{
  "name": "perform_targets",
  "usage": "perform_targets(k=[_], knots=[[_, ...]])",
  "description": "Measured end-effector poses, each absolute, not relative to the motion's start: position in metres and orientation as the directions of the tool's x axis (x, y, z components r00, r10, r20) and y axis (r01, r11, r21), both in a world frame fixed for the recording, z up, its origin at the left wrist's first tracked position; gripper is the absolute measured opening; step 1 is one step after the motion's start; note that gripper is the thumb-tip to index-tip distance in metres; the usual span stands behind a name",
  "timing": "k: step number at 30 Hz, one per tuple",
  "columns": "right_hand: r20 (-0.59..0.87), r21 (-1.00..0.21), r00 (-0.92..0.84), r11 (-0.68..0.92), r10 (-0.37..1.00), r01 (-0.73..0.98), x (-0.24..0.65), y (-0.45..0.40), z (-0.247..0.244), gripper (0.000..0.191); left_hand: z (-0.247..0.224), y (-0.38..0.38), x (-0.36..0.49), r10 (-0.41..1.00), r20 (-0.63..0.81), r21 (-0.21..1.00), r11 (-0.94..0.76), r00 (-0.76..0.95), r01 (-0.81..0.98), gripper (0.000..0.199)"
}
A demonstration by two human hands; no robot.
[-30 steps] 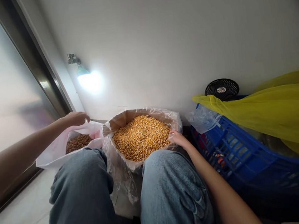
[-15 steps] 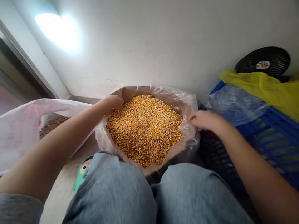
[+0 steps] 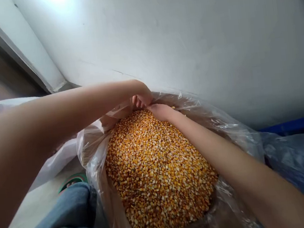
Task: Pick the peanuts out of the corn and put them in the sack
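A clear plastic bag (image 3: 100, 171) with a brown inner layer holds a large heap of corn kernels (image 3: 161, 171). My left hand (image 3: 143, 94) is at the bag's far edge with its fingers curled onto the plastic. Just beside and below it, my right hand (image 3: 161, 112) reaches across the corn from the right, its fingers drawn together against the left hand. Its fingertips are hidden there, so what they pinch does not show.
A pale wall (image 3: 188, 51) rises right behind the bag. To the left lies a white sack (image 3: 56, 165), partly under my left arm. My knee (image 3: 69, 211) and a green slipper (image 3: 75, 178) are at lower left. A blue crate (image 3: 296, 124) and clear plastic sheeting (image 3: 290, 153) lie right.
My view has come closer to the bag. My left hand has moved right along the far rim, and my right hand has left the right rim to meet it.
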State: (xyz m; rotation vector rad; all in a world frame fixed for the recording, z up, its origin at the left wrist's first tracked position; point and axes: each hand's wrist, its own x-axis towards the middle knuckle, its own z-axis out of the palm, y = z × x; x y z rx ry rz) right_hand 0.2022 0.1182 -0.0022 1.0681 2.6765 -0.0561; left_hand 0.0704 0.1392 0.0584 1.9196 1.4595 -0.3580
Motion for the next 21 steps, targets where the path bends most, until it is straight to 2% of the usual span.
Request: perform_targets(k=[2, 3, 9, 11, 15, 17, 21], knots=[[-0.211, 0.081, -0.689, 0.715, 0.693, 0.694, 0.197, 0.118, -0.010, 0.041, 0.066, 0.152, 0.075, 0.580, -0.684, 0.389, -0.222, 0.442, 0.894, 0.038], [-0.198, 0.085, -0.676, 0.700, 0.709, 0.709, 0.193, 0.117, -0.011, 0.038, 0.071, 0.159, 0.079, 0.534, -0.682, 0.425, -0.267, 0.500, 0.865, 0.040], [-0.215, -0.024, -0.546, 0.554, 0.810, 0.832, 0.186, 0.113, -0.013, 0.030, 0.083, 0.191, 0.114, 0.425, -0.645, 0.495, -0.400, 0.635, 0.771, 0.045], [-0.245, -0.096, -0.514, 0.507, 0.822, 0.857, 0.193, 0.107, -0.013, 0.027, 0.077, 0.195, 0.118, 0.427, -0.548, 0.500, -0.522, 0.719, 0.691, 0.044], [-0.361, -0.280, -0.477, 0.395, 0.802, 0.875, 0.205, 0.091, -0.008, 0.022, 0.059, 0.198, 0.104, 0.471, -0.195, 0.325, -0.797, 0.860, 0.510, 0.033], [-0.416, -0.316, -0.477, 0.368, 0.774, 0.874, 0.205, 0.089, -0.004, 0.019, 0.055, 0.199, 0.091, 0.492, -0.103, 0.297, -0.814, 0.865, 0.499, 0.032], [-0.520, -0.354, -0.518, 0.380, 0.679, 0.854, 0.198, 0.098, 0.005, 0.019, 0.054, 0.187, 0.067, 0.566, -0.064, 0.344, -0.760, 0.822, 0.551, 0.031]])
